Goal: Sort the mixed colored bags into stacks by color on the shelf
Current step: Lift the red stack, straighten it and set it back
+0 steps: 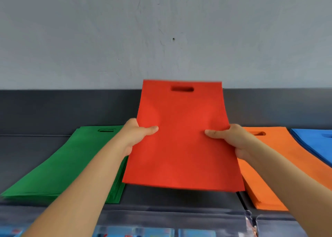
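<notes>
On the left part of the dark grey shelf [36, 146] lies the green stack [62, 163], flat, with the handle cut-outs at the far end, near the back of the shelf. Its right edge is partly hidden behind the left forearm.

The left hand [136, 134] holds the left edge of the red bag [181, 137], about half way along its length. The grip is closed on the bag: the thumb [150, 129] lies stretched over the front face, and the other fingers are behind the bag, where they cannot be seen.

The red bag is in the air, in the middle of the view, above the bare part of the shelf between the green stack and the orange stack [280, 157]. It is tilted, with the handle cut-out on the far, upper end, in front of the grey wall [161, 30]. It does not touch the shelf. Whether it is a single bag or a few together, I cannot tell.

The right hand [231, 137] holds the right edge of the red bag at the same height. Its grip is closed in the same way, with the thumb [213, 133] on the front face and the other fingers hidden behind.

Just beside this hand, to the right, the orange stack lies flat on the shelf. The blue stack [314, 141] lies next to it, at the right border, only partly in view.
</notes>
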{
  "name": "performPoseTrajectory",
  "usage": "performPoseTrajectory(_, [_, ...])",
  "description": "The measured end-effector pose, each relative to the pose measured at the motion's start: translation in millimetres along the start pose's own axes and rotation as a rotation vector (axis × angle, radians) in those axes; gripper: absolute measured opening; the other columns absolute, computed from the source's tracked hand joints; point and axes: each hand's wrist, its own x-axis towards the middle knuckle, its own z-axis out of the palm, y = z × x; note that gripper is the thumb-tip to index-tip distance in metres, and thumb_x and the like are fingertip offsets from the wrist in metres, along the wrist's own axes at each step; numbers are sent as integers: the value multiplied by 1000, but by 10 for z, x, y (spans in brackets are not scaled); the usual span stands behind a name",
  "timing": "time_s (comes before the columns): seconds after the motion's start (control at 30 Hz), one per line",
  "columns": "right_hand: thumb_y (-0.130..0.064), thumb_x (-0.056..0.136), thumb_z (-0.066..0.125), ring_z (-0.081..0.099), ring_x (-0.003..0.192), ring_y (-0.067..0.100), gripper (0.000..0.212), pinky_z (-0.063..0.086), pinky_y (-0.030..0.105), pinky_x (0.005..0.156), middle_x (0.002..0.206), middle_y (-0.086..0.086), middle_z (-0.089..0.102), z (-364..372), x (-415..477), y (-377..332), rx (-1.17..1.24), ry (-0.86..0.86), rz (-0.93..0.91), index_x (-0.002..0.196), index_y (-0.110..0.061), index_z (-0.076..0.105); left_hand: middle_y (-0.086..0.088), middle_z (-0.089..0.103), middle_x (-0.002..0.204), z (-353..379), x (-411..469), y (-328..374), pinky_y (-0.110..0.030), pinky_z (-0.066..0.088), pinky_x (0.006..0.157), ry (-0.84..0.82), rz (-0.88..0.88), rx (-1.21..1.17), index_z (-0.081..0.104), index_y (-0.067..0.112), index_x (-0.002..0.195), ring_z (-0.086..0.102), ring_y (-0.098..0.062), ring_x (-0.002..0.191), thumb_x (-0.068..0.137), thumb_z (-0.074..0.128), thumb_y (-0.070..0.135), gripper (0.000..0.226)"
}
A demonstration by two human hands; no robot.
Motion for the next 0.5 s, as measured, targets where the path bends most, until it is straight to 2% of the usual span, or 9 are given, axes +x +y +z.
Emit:
performPoseTrajectory(0.1, [-8, 65, 82, 67, 67, 24, 34, 54, 30, 57, 81, 12, 70, 92, 74, 379, -155, 56, 145, 94, -3, 65, -11, 66, 105, 126, 34, -363, -46, 52, 85, 8, -169, 149, 56, 8, 109, 64, -26, 93, 69, 82, 27, 51])
performPoseTrajectory(0.23, [-15, 66, 84, 58, 75, 23, 40, 50, 34, 66, 83, 8, 57, 164, 161, 613, -363, 115, 192, 85, -10, 49, -9, 53, 120, 283, 28, -675, -35, 45, 90, 90, -216, 445, 46, 4, 117, 53, -25, 106, 76, 75, 36, 60])
performPoseTrajectory(0.37, [-24, 67, 84, 58, 92, 29, 45, 51, 39, 81, 87, 7, 55, 168, 226, 620, -555, 142, 161, 90, -9, 48, -12, 43, 139, 352, 5, -606, -33, 39, 98, 112, -119, 717, 33, 1, 136, 44, -26, 125, 82, 68, 40, 76])
performPoseTrajectory(0.43, [-27, 68, 83, 57, 93, 28, 48, 50, 37, 79, 90, 8, 54, 161, 230, 639, -608, 139, 154, 94, -8, 48, -11, 43, 140, 386, -8, -598, -33, 37, 101, 139, -21, 824, 34, 3, 137, 42, -26, 127, 83, 68, 38, 73])
performPoseTrajectory(0.5, [-28, 68, 83, 56, 90, 27, 48, 47, 35, 75, 89, 7, 53, 156, 220, 642, -632, 146, 143, 94, -8, 48, -5, 36, 146, 405, -43, -587, -34, 31, 107, 171, 152, 903, 35, 11, 140, 34, -23, 133, 85, 65, 33, 67])
